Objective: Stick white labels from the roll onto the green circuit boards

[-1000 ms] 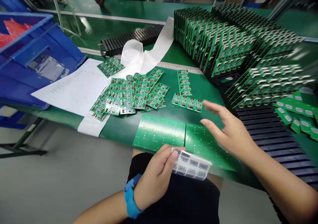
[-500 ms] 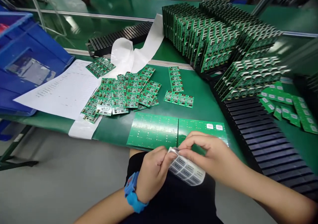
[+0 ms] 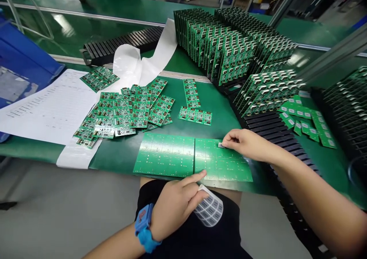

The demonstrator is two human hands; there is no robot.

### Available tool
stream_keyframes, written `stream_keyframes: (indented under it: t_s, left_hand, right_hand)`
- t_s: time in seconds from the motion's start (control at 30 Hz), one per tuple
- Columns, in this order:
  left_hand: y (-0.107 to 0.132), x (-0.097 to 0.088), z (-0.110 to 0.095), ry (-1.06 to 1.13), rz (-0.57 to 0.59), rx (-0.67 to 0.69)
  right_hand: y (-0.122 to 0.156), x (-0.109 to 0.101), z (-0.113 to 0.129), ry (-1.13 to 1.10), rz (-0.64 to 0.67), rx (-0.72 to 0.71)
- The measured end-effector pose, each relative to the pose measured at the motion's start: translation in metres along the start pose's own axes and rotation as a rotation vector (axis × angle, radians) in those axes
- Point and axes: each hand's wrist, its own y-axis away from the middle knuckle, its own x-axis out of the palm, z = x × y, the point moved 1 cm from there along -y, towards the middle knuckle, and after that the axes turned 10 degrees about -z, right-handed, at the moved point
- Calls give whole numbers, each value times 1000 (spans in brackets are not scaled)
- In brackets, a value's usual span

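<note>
One label (image 3: pixel 220 145), left end exposed, in right hand (image 3: pixel 242 143)

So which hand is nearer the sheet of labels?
Left. The left hand holds the sheet of labels; the right hand is farther off, its fingers at a small label on the right green board.

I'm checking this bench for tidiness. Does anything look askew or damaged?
Yes, askew: the loose circuit boards overlap at mixed angles, unlike the upright boards standing in rows in the black slotted rack. Behind the loose ones, a white strip curls up. I see no clear damage.
</note>
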Motion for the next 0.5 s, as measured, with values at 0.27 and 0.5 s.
stream_keyframes:
  t_s: [0.27,0.5]
  left_hand:
    - [-2,-1,1,68,35,-67]
    - [-1,0,2,126,34,-85]
  right_hand:
    - [9,14,4,247,-178,-140]
    - [5,14,18,20,-205,-280]
